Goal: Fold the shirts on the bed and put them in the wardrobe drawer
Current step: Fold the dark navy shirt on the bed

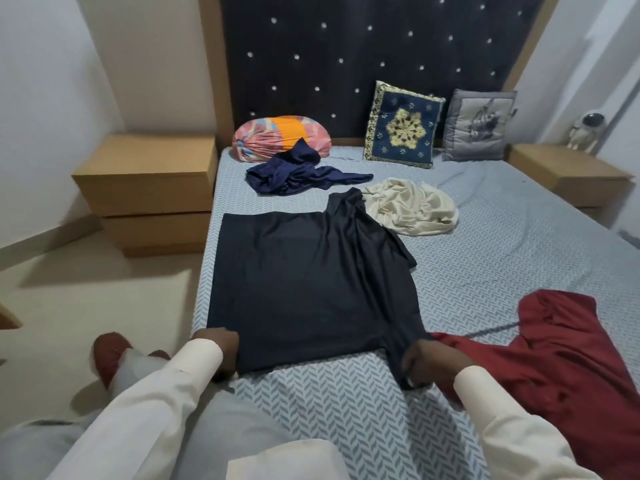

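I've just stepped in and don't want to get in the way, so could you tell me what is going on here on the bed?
A person in cream sleeves is working on a black shirt spread flat on the bed. The right hand grips its near right corner. The left hand is at the near left corner, fingers hidden under the cloth. No fold shows yet. A red shirt, a cream shirt and a navy shirt lie unfolded around it.
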Tool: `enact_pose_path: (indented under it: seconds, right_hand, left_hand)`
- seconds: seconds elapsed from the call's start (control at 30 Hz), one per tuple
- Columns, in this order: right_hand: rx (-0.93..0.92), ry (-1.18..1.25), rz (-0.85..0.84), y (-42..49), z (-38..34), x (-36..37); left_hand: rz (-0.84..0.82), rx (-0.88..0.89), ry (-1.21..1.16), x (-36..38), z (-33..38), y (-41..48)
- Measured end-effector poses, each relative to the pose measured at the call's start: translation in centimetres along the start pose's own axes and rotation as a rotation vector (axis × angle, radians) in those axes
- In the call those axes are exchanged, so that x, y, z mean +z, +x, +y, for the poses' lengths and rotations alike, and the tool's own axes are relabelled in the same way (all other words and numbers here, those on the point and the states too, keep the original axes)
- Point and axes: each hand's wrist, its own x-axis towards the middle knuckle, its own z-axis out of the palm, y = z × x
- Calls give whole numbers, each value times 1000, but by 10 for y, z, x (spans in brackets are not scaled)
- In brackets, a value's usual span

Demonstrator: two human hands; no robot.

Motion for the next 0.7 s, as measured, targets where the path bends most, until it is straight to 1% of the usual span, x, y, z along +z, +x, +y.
enact_pose_path:
  seconds: [0.03, 0.1, 0.13, 0.17, 0.23, 0.33, 0.43, 0.53, 0.6, 0.63, 0.7]
  right_hand:
    - [27, 112, 141, 2, 1, -4]
    - [132, 228, 468, 8, 6, -15]
    - [195, 308, 564, 16, 12, -18]
    - [249, 382, 593, 26, 17, -20]
    - [316, 469, 552, 45, 21, -23]
    - [316, 567, 458, 69, 12, -23]
    - [313, 716, 395, 92, 11, -26]
    - [324, 930, 458, 97, 26, -31]
    - [347, 1060, 510, 82, 33, -34]
    - [358, 1121, 490, 74, 36, -34]
    - [404, 1129, 386, 64, 48, -27]
  left_hand:
    - [37, -5, -52, -5, 3, 4]
    - [143, 13, -162, -13, 11, 15]
    - [181, 46, -206, -15, 16, 22]
    - [210, 84, -249, -16, 22, 29]
    - [230, 150, -327, -15, 36, 43]
    - [204, 176, -366, -12, 55, 60]
    - [200, 163, -307, -18, 66, 73]
    - [204, 122, -256, -35, 70, 89]
    - [166, 100, -235, -50, 71, 100]
    - [143, 93, -218, -57, 72, 105]
    - [100, 76, -179, -67, 74, 115]
